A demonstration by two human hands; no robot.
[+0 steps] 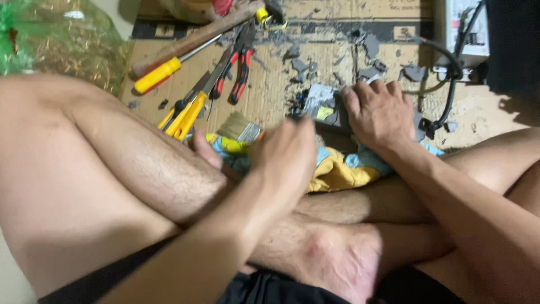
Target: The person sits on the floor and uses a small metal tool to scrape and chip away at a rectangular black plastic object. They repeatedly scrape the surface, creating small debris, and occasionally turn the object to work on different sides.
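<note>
- We sit cross-legged on one cardboard sheet point(281, 90), keeping tools within reach.
- One yellow-and-blue cloth point(337, 171) lies beneath the grey part point(323, 107), cushioning it.
- Our right hand point(378, 112) presses flat, fingers spread, steadying that part.
- Our left hand point(287, 155) is blurred; we cannot tell its grip.
- One red-handled pliers point(239, 65), one yellow screwdriver point(160, 73), one brush point(241, 128).

Seated cross-legged. Left hand point(287, 155) blurred, raised over the shins, fingers curled loosely. Right hand point(378, 112) palm down, fingers spread, pressing flat; forearm extended from lower right.
</note>
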